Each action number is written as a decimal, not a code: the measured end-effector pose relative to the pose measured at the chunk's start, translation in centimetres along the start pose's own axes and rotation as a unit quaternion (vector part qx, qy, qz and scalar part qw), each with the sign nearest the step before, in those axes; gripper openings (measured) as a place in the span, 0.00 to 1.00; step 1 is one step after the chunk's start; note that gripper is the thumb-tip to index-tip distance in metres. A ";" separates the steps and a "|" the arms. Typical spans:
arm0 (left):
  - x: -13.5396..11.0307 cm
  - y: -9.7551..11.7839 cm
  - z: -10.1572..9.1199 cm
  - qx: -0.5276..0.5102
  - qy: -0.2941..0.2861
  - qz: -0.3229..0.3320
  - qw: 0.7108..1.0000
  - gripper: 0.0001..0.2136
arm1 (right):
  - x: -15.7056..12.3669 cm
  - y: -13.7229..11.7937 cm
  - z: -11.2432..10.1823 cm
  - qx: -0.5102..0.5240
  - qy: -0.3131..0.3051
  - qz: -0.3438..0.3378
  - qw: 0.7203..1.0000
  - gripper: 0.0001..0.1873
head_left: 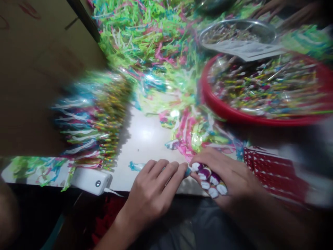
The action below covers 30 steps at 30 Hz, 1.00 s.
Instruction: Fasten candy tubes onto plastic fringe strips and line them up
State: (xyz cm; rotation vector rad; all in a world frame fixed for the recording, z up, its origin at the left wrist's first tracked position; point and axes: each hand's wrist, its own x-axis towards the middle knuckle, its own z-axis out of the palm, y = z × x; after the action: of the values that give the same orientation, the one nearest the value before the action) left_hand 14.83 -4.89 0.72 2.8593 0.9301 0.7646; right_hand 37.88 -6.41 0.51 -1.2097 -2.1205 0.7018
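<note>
My left hand [158,187] is at the table's front edge, its fingers bent over a thin blue plastic strip [134,166]. One end of the strip pokes out to the left, and blue shows again beside the index fingertip. Close against it, my right hand [229,173] is closed around a small bundle of sticks with white and purple tips [209,178]; their exact kind is not clear. The fingertips of both hands nearly meet, and I cannot tell whether the strip touches the bundle. Pink and green plastic strips [187,133] lie just beyond my hands.
A red basin [208,93] full of colourful small sticks stands right, below a metal bowl [273,34] and white paper [244,50]. Strips are heaped behind [145,38]. Left are stacked wrapped sticks [104,121] and a white power bank [91,180]. Another person's hands [283,12] show top right.
</note>
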 end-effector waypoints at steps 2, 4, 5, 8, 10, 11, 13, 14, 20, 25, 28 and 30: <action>0.0 0.0 -0.3 0.004 -0.010 -0.002 1.000 0.14 | -0.2 0.2 0.2 0.035 -0.006 0.007 0.999 0.29; 0.0 0.0 -0.5 0.012 -0.026 0.001 1.000 0.14 | -0.2 0.3 0.3 0.060 -0.004 0.034 0.998 0.27; 0.0 0.0 -0.6 0.016 -0.032 0.002 0.999 0.14 | -0.2 0.3 0.3 0.060 0.000 0.046 0.997 0.25; 0.1 0.0 -0.6 0.026 -0.041 0.008 0.999 0.14 | 0.0 0.3 0.3 0.047 0.009 0.050 0.998 0.19; 0.2 0.0 -0.6 0.029 -0.043 0.010 0.999 0.14 | 0.0 0.2 0.3 0.049 0.004 0.042 0.998 0.20; 0.2 0.0 -0.6 0.029 -0.044 0.011 0.999 0.14 | 0.0 0.1 0.2 0.051 -0.002 0.035 0.998 0.22; 0.3 0.0 -0.6 0.024 -0.047 0.012 0.999 0.13 | -0.1 0.1 0.2 0.048 -0.017 0.013 0.999 0.26; 0.3 -0.1 -0.6 0.020 -0.048 0.012 0.999 0.13 | -0.1 0.1 0.2 0.046 -0.024 0.003 0.999 0.28; 0.2 -0.3 -0.4 0.012 -0.030 0.012 0.999 0.13 | 0.1 0.4 0.4 0.086 -0.032 0.034 0.995 0.20; 0.2 -0.4 -0.3 0.034 -0.006 0.003 0.999 0.13 | 0.0 0.7 1.2 0.071 0.046 0.106 0.991 0.14; 0.1 -0.5 -0.3 0.029 -0.003 0.003 1.000 0.12 | -0.5 1.0 1.4 0.072 0.026 0.133 0.988 0.16; 0.1 -0.5 -0.2 0.022 -0.005 -0.002 1.000 0.12 | -0.8 1.2 1.2 0.072 0.023 0.125 0.989 0.15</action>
State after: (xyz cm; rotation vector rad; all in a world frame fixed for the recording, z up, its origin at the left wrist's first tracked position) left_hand 14.47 -4.46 0.87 2.8960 0.9620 0.7384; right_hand 37.97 -6.78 -1.33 -1.4116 -1.8644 0.9100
